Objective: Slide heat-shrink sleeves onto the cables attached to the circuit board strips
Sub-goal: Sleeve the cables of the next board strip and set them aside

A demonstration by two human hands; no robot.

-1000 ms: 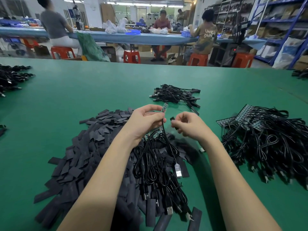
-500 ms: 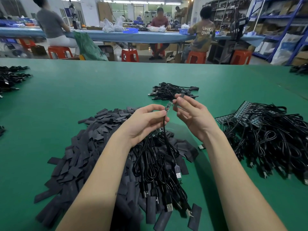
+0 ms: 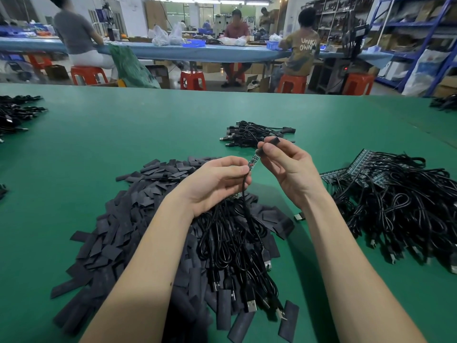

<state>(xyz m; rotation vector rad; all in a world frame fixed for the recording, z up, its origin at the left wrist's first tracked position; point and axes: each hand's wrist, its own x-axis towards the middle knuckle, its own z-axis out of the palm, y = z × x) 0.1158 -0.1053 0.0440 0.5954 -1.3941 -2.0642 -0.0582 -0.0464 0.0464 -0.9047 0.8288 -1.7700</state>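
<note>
A small circuit board strip (image 3: 254,161) stands tilted in the air at the centre of the view, above the green table (image 3: 123,134). Its black cable (image 3: 243,191) runs from its lower end down into a bundle of cables (image 3: 235,243) lying on the table at 6 o'clock. The left hand (image 3: 217,184) is the grip on this piece: thumb and forefinger pinch the cable just below the strip, the other fingers curled beneath. At 1 o'clock from the strip, the right hand (image 3: 286,167) pinches a black heat-shrink sleeve (image 3: 271,140) between thumb and fingertips, the sleeve's lower end right at the top of the strip; whether it is already over the tip cannot be told.

Under and around the bundle, spreading toward 8 o'clock, lies a broad heap of flat black sleeves (image 3: 118,224). At 3 o'clock sits a large tangle of cables with strips still joined (image 3: 395,201), the green-black boards fanned along its far edge. At 12 o'clock, just beyond the hands, rests a smaller cluster of cables (image 3: 249,133). More cables lie at the table's far left edge (image 3: 17,112), at 10 o'clock.

Beyond the table, people sit on red stools (image 3: 193,80) at a long blue bench (image 3: 197,52), with blue shelving (image 3: 420,33) at 2 o'clock.
</note>
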